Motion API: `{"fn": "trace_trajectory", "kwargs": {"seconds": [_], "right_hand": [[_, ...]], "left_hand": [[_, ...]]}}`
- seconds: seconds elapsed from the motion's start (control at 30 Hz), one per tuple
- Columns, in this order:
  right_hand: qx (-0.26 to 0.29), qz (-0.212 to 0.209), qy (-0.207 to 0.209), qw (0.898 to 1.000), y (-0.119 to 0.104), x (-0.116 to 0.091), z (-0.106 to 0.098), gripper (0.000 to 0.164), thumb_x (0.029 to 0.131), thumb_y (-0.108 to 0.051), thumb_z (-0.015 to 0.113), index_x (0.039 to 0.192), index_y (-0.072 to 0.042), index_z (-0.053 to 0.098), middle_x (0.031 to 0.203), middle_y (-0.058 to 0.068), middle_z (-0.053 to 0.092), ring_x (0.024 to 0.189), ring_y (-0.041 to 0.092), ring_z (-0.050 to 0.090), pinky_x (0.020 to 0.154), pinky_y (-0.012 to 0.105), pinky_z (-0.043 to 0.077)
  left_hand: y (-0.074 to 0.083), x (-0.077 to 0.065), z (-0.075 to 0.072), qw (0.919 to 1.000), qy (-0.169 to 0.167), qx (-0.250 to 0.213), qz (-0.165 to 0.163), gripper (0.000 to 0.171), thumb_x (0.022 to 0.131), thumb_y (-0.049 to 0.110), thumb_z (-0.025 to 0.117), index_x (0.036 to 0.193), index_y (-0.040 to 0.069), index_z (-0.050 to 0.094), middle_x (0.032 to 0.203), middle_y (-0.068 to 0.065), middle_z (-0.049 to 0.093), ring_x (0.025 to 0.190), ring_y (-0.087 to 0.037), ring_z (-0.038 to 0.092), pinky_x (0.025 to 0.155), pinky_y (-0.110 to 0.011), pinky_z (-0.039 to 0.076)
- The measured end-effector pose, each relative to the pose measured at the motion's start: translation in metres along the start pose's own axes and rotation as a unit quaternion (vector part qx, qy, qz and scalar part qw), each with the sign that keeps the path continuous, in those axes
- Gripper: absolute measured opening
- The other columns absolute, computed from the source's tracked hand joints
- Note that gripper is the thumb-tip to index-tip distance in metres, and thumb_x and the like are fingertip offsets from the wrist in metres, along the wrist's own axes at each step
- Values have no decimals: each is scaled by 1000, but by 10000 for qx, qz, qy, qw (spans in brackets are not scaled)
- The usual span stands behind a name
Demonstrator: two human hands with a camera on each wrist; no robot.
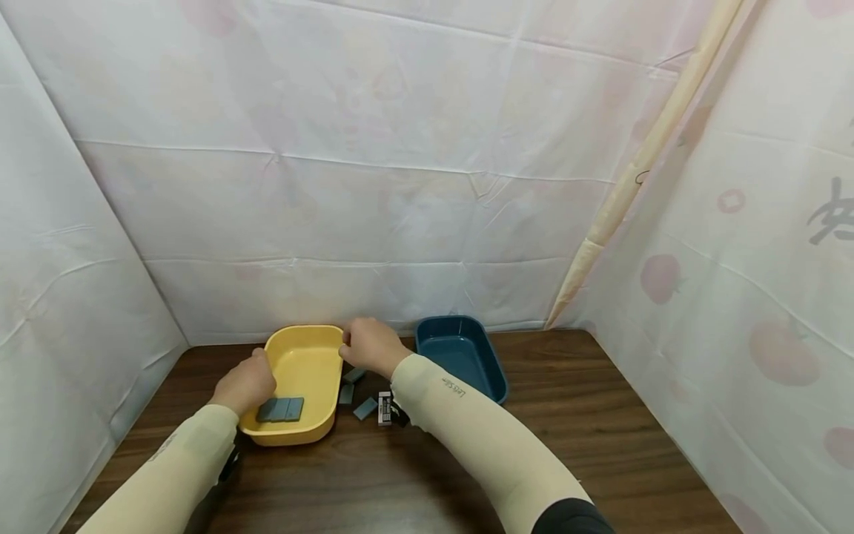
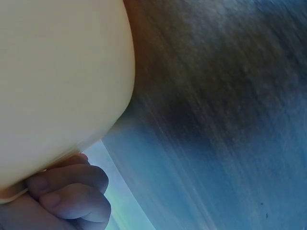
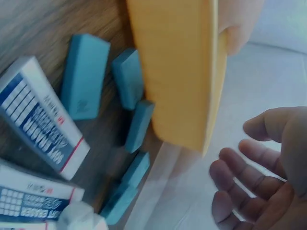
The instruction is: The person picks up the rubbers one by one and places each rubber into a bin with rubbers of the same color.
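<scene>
My left hand (image 1: 247, 382) grips the left rim of a yellow tray (image 1: 308, 363), its fingers curled at the edge in the left wrist view. Grey-blue erasers (image 1: 280, 409) lie side by side at the tray's near end. By the tray's far right corner hovers my right hand (image 1: 372, 347); in the right wrist view its loosely bent fingers (image 3: 249, 184) hold nothing and stand apart from the tray's wall (image 3: 177, 72). Several bare erasers (image 3: 86, 76) lie on the table beside that wall, with erasers in printed paper sleeves (image 3: 45, 115) close by.
A dark blue tray (image 1: 457, 352) stands right of the yellow one, partly behind my right forearm. Brown wooden table (image 1: 567, 415) runs below. White cloth walls (image 1: 373, 208) enclose the back and sides, with a cream-wrapped pole (image 1: 614, 200) in the right corner.
</scene>
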State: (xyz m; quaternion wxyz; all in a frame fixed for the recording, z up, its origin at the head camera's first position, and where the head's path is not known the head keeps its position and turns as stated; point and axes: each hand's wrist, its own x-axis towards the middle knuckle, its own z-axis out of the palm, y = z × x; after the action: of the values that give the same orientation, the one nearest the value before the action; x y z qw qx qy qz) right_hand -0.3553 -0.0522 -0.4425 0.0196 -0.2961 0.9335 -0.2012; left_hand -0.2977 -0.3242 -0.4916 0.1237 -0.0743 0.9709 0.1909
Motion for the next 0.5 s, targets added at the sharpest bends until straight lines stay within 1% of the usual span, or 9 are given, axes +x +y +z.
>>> {"fn": "trace_trajectory", "kwargs": {"seconds": [0.07,0.1,0.2,0.27,0.3,0.4,0.5], "right_hand": [[50,130,-88,9999,5,0,2,47,107,-21,73,64,-21,55,56,-7,45,48,10,37,49,26,32],[25,210,-146,9997,8,0,4,52,106,-21,74,60,-22,48,53,-8,37,46,10,32,48,26,29],[-124,393,-313,9987,12,-2,11,58,106,-23,76,58,-22,42,51,-8,29,45,10,26,47,26,25],[-219,481,-421,9977,14,-2,16,58,105,-25,78,60,-22,43,52,-7,30,45,11,29,48,27,28],[-301,514,-483,9971,15,-2,19,56,105,-28,78,61,-22,45,53,-8,33,46,11,32,48,27,30],[-453,583,-604,9954,16,-1,26,48,105,-35,80,67,-22,54,59,-7,45,53,12,44,53,29,39],[-540,638,-735,9938,15,-1,32,40,105,-41,81,75,-22,63,67,-6,56,60,13,54,58,30,45]], "left_hand": [[1,0,0,10000,7,-14,4,60,111,4,45,156,-28,22,92,-18,68,77,-30,63,70,-43,52],[1,0,1,10000,6,-18,20,61,111,5,44,156,-29,21,92,-18,68,77,-30,63,69,-43,52],[1,0,1,10000,-7,-42,35,62,111,5,44,158,-29,19,93,-19,69,77,-30,64,69,-43,52],[2,-1,1,10000,-18,-47,45,63,111,5,44,158,-29,18,93,-19,69,76,-30,64,69,-42,52],[2,-1,1,10000,-23,-42,43,63,112,5,43,159,-29,18,93,-19,69,76,-30,64,69,-42,52],[2,-2,0,10000,-17,-20,21,62,112,5,43,158,-29,18,93,-19,69,77,-30,64,69,-43,52],[2,-2,0,10000,-11,8,11,61,113,5,43,157,-29,20,94,-20,70,77,-30,65,69,-43,52]]}}
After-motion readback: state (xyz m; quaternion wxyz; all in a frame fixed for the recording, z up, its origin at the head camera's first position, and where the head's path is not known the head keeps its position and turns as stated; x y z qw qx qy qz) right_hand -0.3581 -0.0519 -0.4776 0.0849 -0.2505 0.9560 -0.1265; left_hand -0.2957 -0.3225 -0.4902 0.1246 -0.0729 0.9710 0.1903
